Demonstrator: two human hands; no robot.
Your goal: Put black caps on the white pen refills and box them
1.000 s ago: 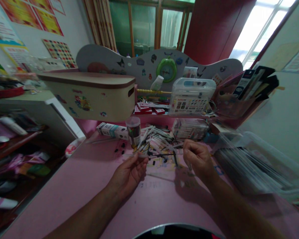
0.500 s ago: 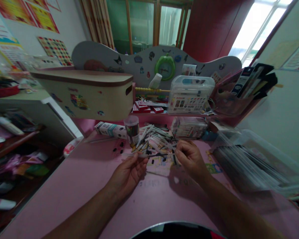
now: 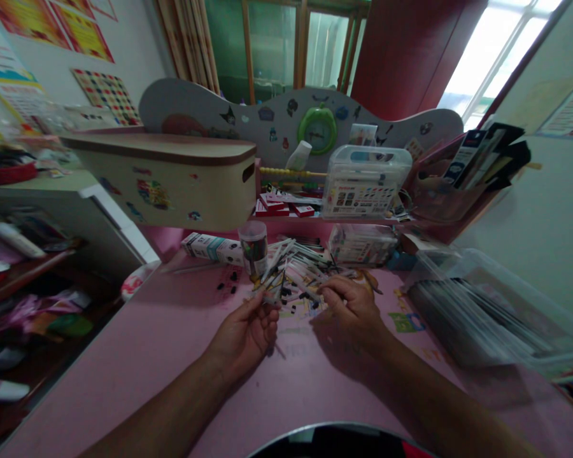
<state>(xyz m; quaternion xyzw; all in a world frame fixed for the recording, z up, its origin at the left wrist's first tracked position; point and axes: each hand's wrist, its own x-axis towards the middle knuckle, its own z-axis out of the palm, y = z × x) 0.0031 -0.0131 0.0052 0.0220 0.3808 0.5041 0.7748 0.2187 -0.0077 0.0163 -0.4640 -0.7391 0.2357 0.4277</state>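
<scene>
My left hand [image 3: 248, 327] is low over the pink desk, thumb and forefinger pinched on a thin pale pen tube [image 3: 271, 297]; its other fingers are curled. To its right, my right hand [image 3: 356, 308] is closed, with thumb and forefinger together at the near edge of the pile. What it pinches, if anything, is too blurred to make out. Beyond both hands lies a loose pile of white pen tubes [image 3: 298, 257] and dark thin pieces. Small black caps [image 3: 233, 289] are scattered to the left of the pile, with more between the hands.
A clear round tub [image 3: 254, 248] with dark pieces stands behind my left hand, beside a long white box [image 3: 212, 248]. On the right is a clear plastic bin [image 3: 510, 280] with dark rods. A shelf carries a cream storage box [image 3: 172, 191] and a clear case [image 3: 365, 184].
A dark thin rod stretched between my hands earlier; now it no longer spans them. My right hand has shifted slightly left, and my left hand has moved slightly left and down.
</scene>
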